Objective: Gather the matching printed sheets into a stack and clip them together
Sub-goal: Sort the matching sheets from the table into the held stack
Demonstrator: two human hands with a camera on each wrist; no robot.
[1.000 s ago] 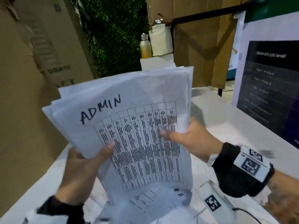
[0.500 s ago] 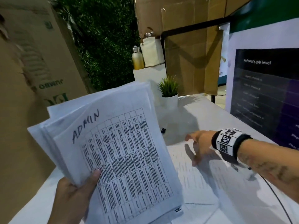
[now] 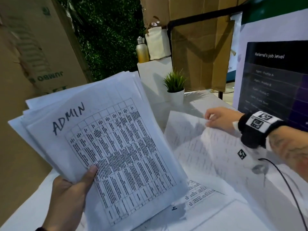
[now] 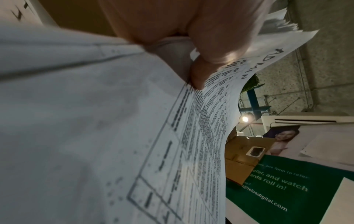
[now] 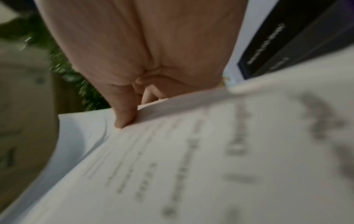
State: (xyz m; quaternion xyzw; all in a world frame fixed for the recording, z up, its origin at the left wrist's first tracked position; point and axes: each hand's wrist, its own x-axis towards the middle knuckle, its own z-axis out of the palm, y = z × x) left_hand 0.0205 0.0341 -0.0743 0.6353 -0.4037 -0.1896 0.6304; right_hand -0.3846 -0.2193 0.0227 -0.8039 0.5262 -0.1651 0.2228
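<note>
- The desk (image 3: 250,214) carries loose printed sheets; another similar-looking form may get gathered by mistake.
- The ADMIN stack (image 3: 103,147), fanned and uneven, is clamped by the left hand (image 3: 66,197) at its lower edge only; sheets could slide out.
- The lifted sheet (image 3: 196,144), raised off the desk, is pinched at one corner by the right hand (image 3: 220,119); it may crease, tear or drag its neighbours.
- No clip is visible.

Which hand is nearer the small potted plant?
Right. The right hand lifts a sheet just in front of the plant; the left hand holds the ADMIN stack, nearer the camera.
</note>
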